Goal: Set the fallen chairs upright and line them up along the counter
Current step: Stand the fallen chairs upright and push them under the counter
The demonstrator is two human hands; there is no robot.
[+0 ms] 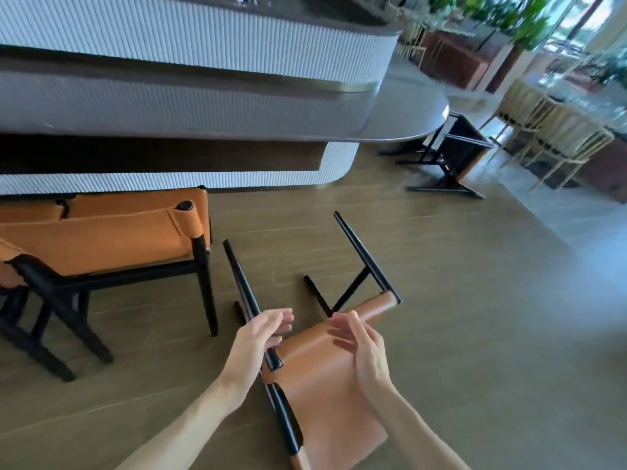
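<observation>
At far left, beside the ribbed white worktop (190, 39), one tan-seated chair (101, 239) with a black frame stands upright on the wood floor (475, 317), its seat close to the worktop's base. A part of another tan seat shows at the left edge; which chair it belongs to cannot be told.

Centre foreground: a fallen chair (322, 385) lies on the floor, tan seat surface facing up toward the camera, black legs pointing away toward the worktop. Left hand (258, 337) is just at the chair's left black rail, fingers loosely extended and not wrapped round it; contact with the rail cannot be confirmed. Right hand (359, 344) hovers over the upper edge of the tan seat, fingers straight and spread, gripping nothing.

Right of centre, further back: a second fallen chair (448, 157) lies tipped on its side under the rounded end of the low grey ledge (407, 110) that juts from the worktop, legs pointing left.

Far right: pale slatted chairs (549, 130) stand upright; blurred green plants (529, 22) behind them.
</observation>
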